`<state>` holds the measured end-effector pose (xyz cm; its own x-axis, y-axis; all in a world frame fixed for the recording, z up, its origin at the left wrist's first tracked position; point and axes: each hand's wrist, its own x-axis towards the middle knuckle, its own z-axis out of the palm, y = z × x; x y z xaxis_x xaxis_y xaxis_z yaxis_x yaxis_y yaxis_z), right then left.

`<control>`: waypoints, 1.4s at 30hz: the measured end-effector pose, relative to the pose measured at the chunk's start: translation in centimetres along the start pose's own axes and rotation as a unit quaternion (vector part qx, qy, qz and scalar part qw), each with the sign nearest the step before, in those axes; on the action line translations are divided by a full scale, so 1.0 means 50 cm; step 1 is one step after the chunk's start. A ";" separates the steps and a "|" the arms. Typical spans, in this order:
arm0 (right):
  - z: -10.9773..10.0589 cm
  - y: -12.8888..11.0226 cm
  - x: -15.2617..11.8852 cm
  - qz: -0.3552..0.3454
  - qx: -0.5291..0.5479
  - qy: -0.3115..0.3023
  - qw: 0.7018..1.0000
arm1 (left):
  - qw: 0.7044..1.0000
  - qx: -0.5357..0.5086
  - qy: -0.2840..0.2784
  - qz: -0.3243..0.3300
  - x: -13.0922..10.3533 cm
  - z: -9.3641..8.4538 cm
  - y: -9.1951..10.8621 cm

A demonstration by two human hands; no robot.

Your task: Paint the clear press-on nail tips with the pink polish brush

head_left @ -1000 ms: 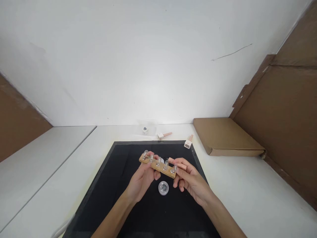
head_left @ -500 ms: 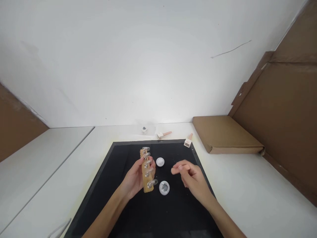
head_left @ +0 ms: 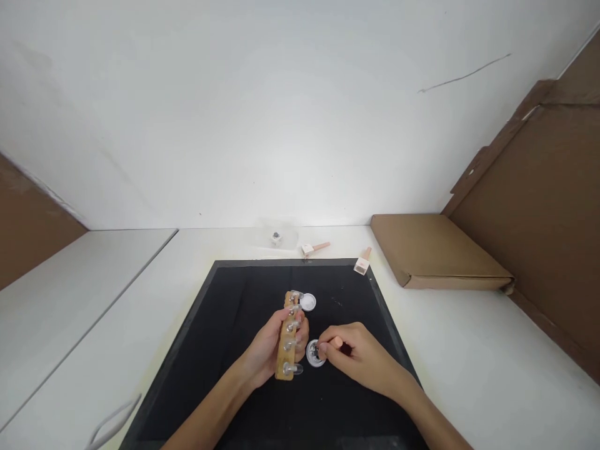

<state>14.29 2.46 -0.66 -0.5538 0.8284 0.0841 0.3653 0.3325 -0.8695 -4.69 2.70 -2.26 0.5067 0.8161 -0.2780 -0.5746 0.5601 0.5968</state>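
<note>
In my left hand [head_left: 276,347] is a wooden nail-tip stand [head_left: 287,350], held upright at a tilt. Several clear nail tips stick out to its right on small metallic knobs. My right hand [head_left: 359,356] pinches a short peach-coloured stick [head_left: 336,342], its lower end hidden by the fingers. Those fingertips are over a small round white pot [head_left: 313,360] with silvery contents. Whether the stick touches the contents, I cannot tell. A white lid [head_left: 308,302] lies farther back, partly behind the top of the stand.
Under the hands lies a black mat [head_left: 234,319]. Beyond it are two small polish bottles with peach caps, one lying [head_left: 315,249] and one at the mat's corner [head_left: 362,262], plus a small container [head_left: 276,238]. A flat cardboard box [head_left: 440,250] is at right.
My right hand has moved left and down with the peach stick, from beside the pot to over it. The stand in my left hand has shifted slightly right and down.
</note>
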 end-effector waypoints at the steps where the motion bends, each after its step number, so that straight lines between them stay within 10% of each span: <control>1: 0.001 0.000 0.001 -0.003 -0.003 -0.002 1.000 | 1.000 -0.001 0.003 0.001 0.001 -0.001 -0.001; 25: 0.004 0.008 0.006 0.011 -0.009 -0.011 1.000 | 0.999 0.014 0.045 0.008 -0.003 -0.008 -0.007; 42: -0.014 0.020 -0.016 -0.041 0.198 0.200 0.959 | 0.985 0.154 0.080 -0.003 -0.018 0.011 -0.011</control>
<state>15.62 2.42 -1.27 -0.2078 0.9398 0.2714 -0.0244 0.2723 -0.9619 -4.49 1.57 -1.91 0.3871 0.8387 -0.3831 -0.3362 0.5153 0.7883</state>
